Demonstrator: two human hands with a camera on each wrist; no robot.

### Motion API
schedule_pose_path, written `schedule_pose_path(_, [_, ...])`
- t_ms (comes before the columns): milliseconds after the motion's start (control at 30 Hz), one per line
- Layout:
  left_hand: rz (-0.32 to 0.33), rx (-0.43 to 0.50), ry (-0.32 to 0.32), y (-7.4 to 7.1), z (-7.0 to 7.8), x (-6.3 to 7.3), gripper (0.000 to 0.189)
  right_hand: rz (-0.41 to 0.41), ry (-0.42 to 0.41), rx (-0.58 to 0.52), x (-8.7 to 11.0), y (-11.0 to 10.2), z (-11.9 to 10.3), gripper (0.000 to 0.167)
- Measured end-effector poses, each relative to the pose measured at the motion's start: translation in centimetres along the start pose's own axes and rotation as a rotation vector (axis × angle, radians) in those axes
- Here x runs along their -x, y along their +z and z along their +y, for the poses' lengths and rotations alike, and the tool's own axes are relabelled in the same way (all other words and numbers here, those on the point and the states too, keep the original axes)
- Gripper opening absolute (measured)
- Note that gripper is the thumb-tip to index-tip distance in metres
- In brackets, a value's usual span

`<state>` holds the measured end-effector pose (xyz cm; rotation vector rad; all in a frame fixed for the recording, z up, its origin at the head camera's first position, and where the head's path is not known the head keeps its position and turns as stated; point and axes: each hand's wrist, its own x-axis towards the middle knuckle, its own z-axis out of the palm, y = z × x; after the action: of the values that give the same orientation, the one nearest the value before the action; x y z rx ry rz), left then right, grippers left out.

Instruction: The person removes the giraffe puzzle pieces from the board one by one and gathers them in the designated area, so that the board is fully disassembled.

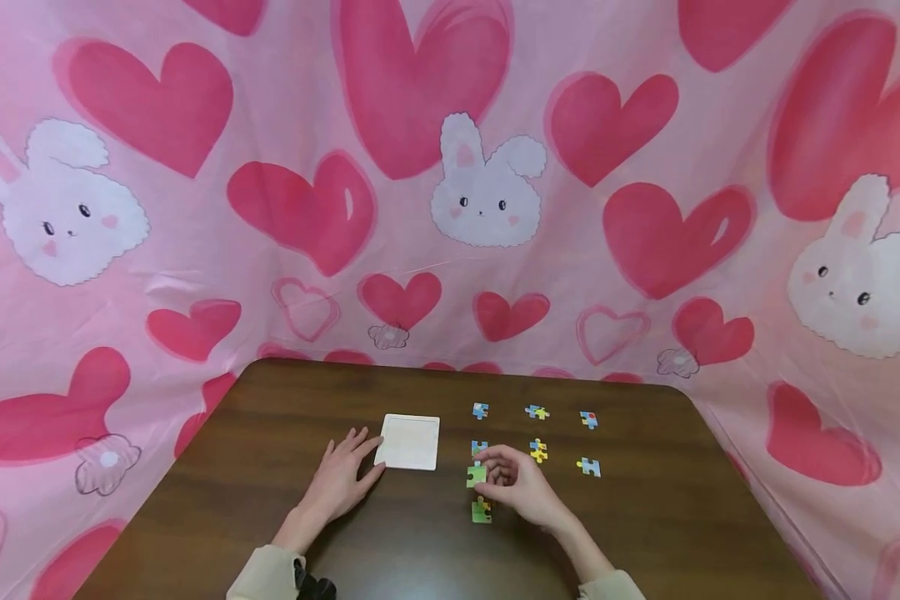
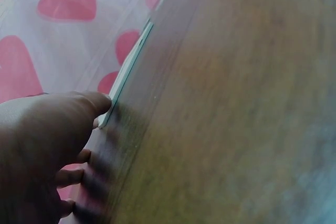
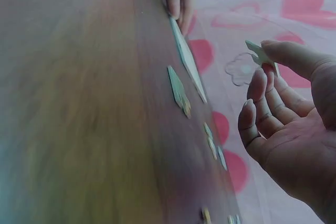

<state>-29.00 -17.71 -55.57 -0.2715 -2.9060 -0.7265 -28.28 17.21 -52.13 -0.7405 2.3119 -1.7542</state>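
My right hand (image 1: 525, 490) pinches a green jigsaw piece (image 1: 476, 476) between thumb and forefinger. In the right wrist view that piece (image 3: 257, 53) is seen raised above the tabletop, its other fingers loosely bent below. My left hand (image 1: 339, 479) lies at the left side of a square white puzzle tray (image 1: 408, 442), fingers extended, with forefinger and thumb touching its edge. The left wrist view shows the thumb at a corner of the tray (image 2: 126, 74). Just below the right hand lies a green-and-orange jigsaw piece (image 1: 482, 511); a blue-and-green one (image 1: 479, 447) is partly hidden behind its fingertips.
Right of the tray, several loose jigsaw pieces lie apart on the brown wooden table (image 1: 307, 400): a blue one (image 1: 481, 411), yellow ones (image 1: 538, 451), one with a red spot (image 1: 588, 419) and a blue-and-yellow one (image 1: 588, 467). A pink cloth with hearts (image 1: 397, 300) hangs around the table.
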Motion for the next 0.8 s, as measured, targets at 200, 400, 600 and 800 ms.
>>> schedule_pose_path(200, [-0.005, 0.014, -0.003, 0.3, -0.2, 0.6, 0.054, 0.042, -0.087, 0.042, 3.2, -1.8, 0.5, 0.036])
schedule_pose_path(400, [-0.023, 0.022, -0.009, 0.4, -0.1, 0.4, 0.054, 0.118, -0.168, 0.142, 7.0, -4.5, 1.0, 0.032])
schedule_pose_path(600, [-0.02, 0.015, -0.003, -0.1, -0.2, 0.1, 0.055, 0.232, -0.182, 0.235, 10.1, -6.6, 2.1, 0.03])
schedule_pose_path(800, [-0.035, 0.004, -0.009, -0.1, -0.3, 0.2, 0.054, 0.322, -0.151, 0.359, 12.3, -7.8, 3.2, 0.03])
